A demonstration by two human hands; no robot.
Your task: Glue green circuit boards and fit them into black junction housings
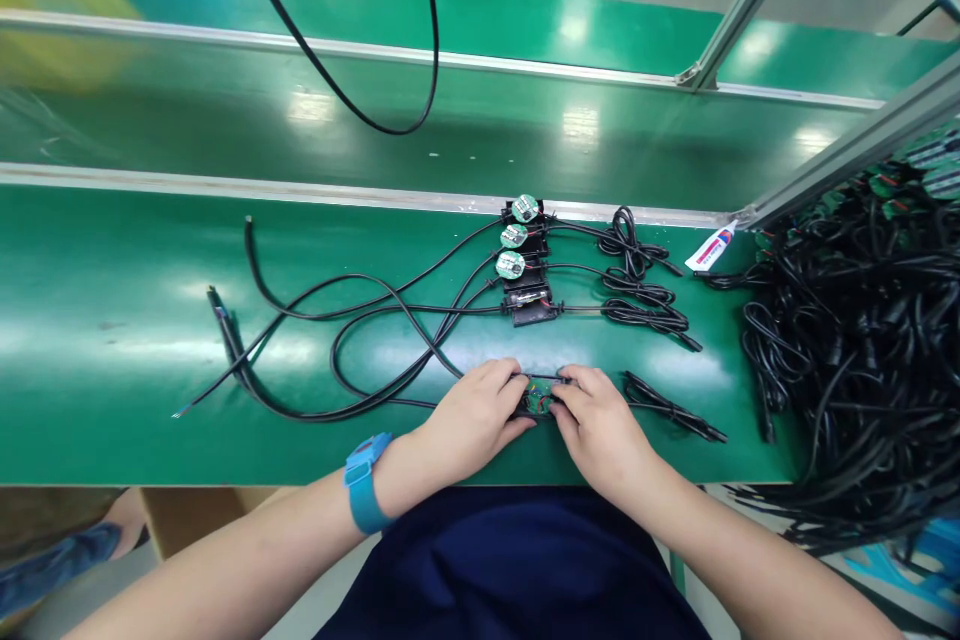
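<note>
A small green circuit board (538,397) in a black housing lies on the green bench between my hands. My left hand (480,410) grips its left end, fingers and thumb closed around the edge. At the right end my right hand (600,420) pinches the housing near the board's wires. Black cable runs out on both sides, ending on the right in a tied bundle (675,408). Just beyond stand several similar black housings (534,310) in a column, three with round circuit boards (511,265) on top. My fingers partly hide the housing.
Long black cables (360,415) loop across the bench's left side. Coiled cables (645,315) lie right of the housings. A white tube (711,248) rests by the metal post. At far right is a big pile of black cables (862,350). A black cable (405,128) hangs overhead.
</note>
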